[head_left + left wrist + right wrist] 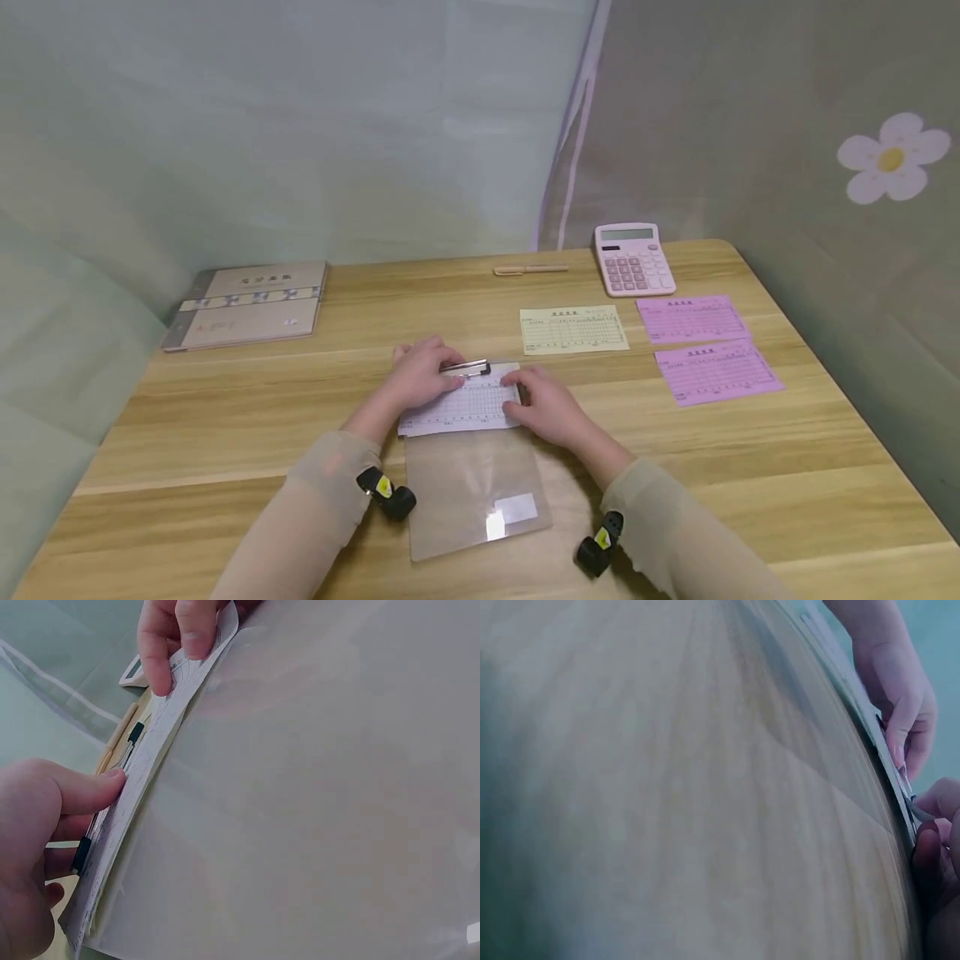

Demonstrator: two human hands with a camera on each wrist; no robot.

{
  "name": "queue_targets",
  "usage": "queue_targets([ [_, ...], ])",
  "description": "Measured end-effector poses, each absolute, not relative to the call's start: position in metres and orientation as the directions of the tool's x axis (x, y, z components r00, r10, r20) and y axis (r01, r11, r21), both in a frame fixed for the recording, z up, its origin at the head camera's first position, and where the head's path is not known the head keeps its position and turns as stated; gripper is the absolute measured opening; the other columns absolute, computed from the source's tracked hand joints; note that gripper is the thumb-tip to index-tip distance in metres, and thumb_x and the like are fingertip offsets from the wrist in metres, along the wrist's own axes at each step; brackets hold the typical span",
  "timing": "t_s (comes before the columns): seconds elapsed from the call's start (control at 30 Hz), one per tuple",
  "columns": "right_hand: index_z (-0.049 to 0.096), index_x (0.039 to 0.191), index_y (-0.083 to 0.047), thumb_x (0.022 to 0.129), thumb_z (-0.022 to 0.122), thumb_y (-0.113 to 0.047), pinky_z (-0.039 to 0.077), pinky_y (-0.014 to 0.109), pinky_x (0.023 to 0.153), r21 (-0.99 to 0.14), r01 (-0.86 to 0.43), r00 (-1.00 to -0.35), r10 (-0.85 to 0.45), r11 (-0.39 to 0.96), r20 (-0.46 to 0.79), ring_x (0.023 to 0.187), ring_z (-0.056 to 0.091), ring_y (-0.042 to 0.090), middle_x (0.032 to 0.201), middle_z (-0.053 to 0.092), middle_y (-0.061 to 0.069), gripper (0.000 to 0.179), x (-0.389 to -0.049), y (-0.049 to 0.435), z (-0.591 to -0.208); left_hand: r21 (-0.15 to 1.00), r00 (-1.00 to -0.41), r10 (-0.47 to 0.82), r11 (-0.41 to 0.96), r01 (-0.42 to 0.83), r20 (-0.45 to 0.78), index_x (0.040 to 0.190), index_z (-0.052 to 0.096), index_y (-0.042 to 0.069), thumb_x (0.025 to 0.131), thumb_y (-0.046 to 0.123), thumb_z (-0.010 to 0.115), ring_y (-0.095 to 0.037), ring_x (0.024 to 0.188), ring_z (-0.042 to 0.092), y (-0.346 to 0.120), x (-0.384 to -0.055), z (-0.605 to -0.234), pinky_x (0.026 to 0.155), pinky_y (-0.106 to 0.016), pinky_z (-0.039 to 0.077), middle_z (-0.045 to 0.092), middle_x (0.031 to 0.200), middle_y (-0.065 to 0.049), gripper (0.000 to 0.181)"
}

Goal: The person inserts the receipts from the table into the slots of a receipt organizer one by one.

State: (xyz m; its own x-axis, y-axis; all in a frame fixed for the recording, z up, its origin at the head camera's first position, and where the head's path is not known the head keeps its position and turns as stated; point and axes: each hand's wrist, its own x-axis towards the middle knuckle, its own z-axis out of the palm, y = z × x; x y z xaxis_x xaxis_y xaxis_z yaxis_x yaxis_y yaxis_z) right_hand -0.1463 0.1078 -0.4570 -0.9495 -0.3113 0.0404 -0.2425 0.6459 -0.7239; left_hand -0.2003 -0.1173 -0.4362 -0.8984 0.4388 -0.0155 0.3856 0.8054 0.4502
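A clear clipboard (468, 492) lies on the table in front of me, with a small stack of printed white form slips (457, 408) at its top end. My left hand (422, 377) holds the clipboard's metal clip (465, 367); in the left wrist view its thumb (101, 789) presses on the clip and the other fingers bend behind it. On the other side, my right hand (551, 408) pinches the right edge of the slips between thumb and fingers. The left wrist view shows that corner of the top slip bending up. Yellowish sheets show under the white one there.
Beyond the hands lie a yellow slip (574, 330) and two pink slips (693, 319). A pink calculator (636, 260) and a tan pen (530, 269) are at the back edge. A beige account book (251, 305) lies back left. Curtains surround the table.
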Motion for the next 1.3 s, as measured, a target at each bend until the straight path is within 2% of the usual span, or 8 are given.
queue_targets([
  [0.23, 0.062, 0.114, -0.008, 0.077, 0.063, -0.009, 0.043, 0.031, 0.071, -0.731, -0.25, -0.948, -0.314, 0.635, 0.051, 0.079, 0.049, 0.016, 0.107, 0.053, 0.005, 0.037, -0.147, 0.107, -0.458, 0.448, -0.9, 0.435, 0.809, 0.382, -0.018, 0.107, 0.069, 0.017, 0.081, 0.03, 0.07, -0.018, 0.087, 0.049, -0.118, -0.201, -0.436, 0.089, -0.047, 0.021, 0.052, 0.088, 0.004, 0.029],
  [0.47, 0.061, 0.118, -0.008, 0.082, 0.061, -0.009, 0.042, 0.033, 0.077, -0.73, -0.239, -0.953, -0.3, 0.64, 0.049, 0.085, 0.049, 0.018, 0.113, 0.054, 0.007, 0.036, -0.149, 0.106, -0.46, 0.45, -0.899, 0.438, 0.806, 0.385, -0.016, 0.106, 0.07, 0.016, 0.081, 0.029, 0.07, -0.018, 0.085, 0.049, -0.121, -0.201, -0.436, 0.089, -0.047, 0.02, 0.051, 0.086, 0.004, 0.028],
  [0.9, 0.061, 0.118, -0.008, 0.083, 0.062, -0.01, 0.043, 0.033, 0.076, -0.752, -0.221, -0.956, -0.289, 0.621, 0.042, 0.084, 0.049, 0.016, 0.113, 0.053, 0.007, 0.035, -0.147, 0.103, -0.456, 0.455, -0.91, 0.416, 0.81, 0.369, -0.002, 0.107, 0.069, 0.019, 0.08, 0.03, 0.071, -0.018, 0.087, 0.048, -0.123, -0.197, -0.438, 0.088, -0.046, 0.021, 0.052, 0.09, 0.004, 0.029],
  [1.0, 0.059, 0.119, -0.007, 0.085, 0.061, -0.012, 0.046, 0.032, 0.07, -0.797, -0.171, -0.967, -0.253, 0.58, 0.024, 0.077, 0.052, 0.015, 0.108, 0.055, 0.007, 0.035, -0.145, 0.107, -0.455, 0.454, -0.91, 0.414, 0.811, 0.37, 0.001, 0.111, 0.067, 0.023, 0.082, 0.034, 0.07, -0.019, 0.089, 0.047, -0.124, -0.196, -0.444, 0.086, -0.045, 0.023, 0.051, 0.094, 0.004, 0.032],
  [1.13, 0.056, 0.122, -0.006, 0.088, 0.06, -0.013, 0.047, 0.033, 0.063, -0.84, -0.134, -0.975, -0.221, 0.526, 0.017, 0.068, 0.055, 0.016, 0.105, 0.057, 0.009, 0.035, -0.144, 0.125, -0.452, 0.47, -0.903, 0.43, 0.794, 0.386, 0.015, 0.118, 0.064, 0.024, 0.084, 0.039, 0.067, -0.022, 0.095, 0.047, -0.125, -0.195, -0.45, 0.09, -0.048, 0.021, 0.053, 0.103, 0.0, 0.037],
  [1.3, 0.055, 0.122, -0.004, 0.09, 0.058, -0.014, 0.046, 0.041, 0.079, -0.793, -0.145, -0.983, -0.175, 0.592, 0.049, 0.087, 0.058, 0.024, 0.11, 0.058, 0.013, 0.033, -0.149, 0.172, -0.452, 0.47, -0.895, 0.445, 0.782, 0.41, 0.04, 0.121, 0.062, 0.025, 0.087, 0.04, 0.064, -0.023, 0.101, 0.047, -0.128, -0.195, -0.456, 0.093, -0.05, 0.018, 0.055, 0.113, -0.001, 0.038],
])
